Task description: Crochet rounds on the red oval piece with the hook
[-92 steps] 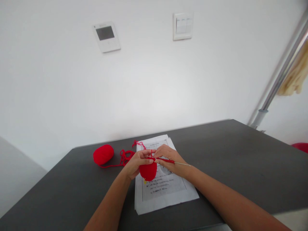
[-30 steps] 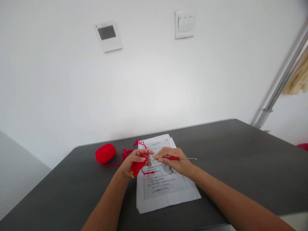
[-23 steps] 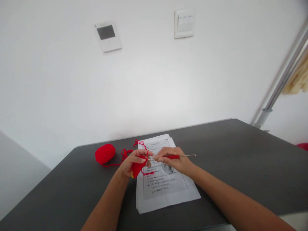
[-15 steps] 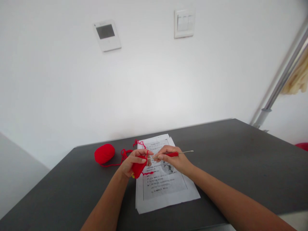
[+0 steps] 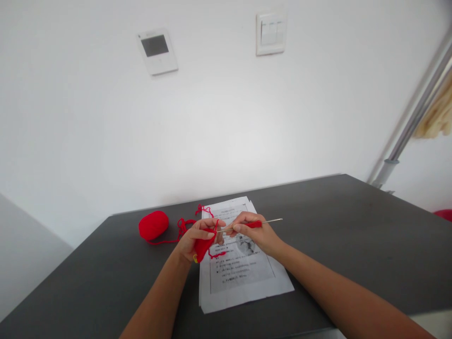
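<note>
A red crocheted piece (image 5: pixel 203 246) is pinched in my left hand (image 5: pixel 192 238), with a small yellow marker (image 5: pixel 195 258) at its lower edge. My right hand (image 5: pixel 254 234) is closed around the red handle of a metal crochet hook (image 5: pixel 253 224). The hook's left tip meets the yarn at the top of the piece, and its other metal end points right. Red yarn runs over my left fingers. A red ball of yarn (image 5: pixel 153 226) lies to the left, its strand leading toward my left hand.
Printed sheets of paper (image 5: pixel 243 292) lie under both hands on the dark table (image 5: pixel 335 226). Behind it, a white wall carries a panel with a screen (image 5: pixel 157 51) and a light switch (image 5: pixel 270 34). A metal pole (image 5: pixel 416 117) stands at the right.
The hook has shifted and tilted very slightly between my hands, and the red piece has turned a little. The yarn ball has stayed in place.
</note>
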`<state>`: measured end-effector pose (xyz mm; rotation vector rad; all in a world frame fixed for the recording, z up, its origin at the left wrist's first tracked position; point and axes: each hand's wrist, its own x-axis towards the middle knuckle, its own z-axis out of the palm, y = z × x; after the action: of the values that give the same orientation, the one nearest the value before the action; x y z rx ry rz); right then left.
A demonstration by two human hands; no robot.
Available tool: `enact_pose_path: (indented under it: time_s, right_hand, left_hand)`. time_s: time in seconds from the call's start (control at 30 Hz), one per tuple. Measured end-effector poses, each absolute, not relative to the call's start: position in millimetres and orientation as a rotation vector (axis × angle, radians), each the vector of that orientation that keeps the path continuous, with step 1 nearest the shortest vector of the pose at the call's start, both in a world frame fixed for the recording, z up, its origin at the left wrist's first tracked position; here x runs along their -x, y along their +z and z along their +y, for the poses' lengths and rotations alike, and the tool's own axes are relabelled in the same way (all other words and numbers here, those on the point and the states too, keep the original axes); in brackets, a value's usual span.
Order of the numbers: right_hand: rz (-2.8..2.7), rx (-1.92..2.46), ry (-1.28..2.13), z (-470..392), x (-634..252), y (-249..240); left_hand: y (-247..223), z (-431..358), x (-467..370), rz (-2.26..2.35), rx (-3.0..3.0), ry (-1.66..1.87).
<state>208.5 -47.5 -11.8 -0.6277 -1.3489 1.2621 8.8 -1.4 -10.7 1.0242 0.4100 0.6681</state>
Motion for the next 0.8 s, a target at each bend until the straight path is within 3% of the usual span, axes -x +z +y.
enact_pose_path:
  time_s: [0.37, 0.8]
  right_hand:
    - [-1.511, 0.614, 1.151, -48.3, -219.1, -3.9]
    - [-1.029, 0.52, 1.498, -42.2, -208.6, -9.9]
  left_hand:
    - [-0.7, -9.5, -17.8, 0.386, -0.959, 0.686]
    - [-5.1, -7.2, -17.7, 0.791, -1.148, 0.76]
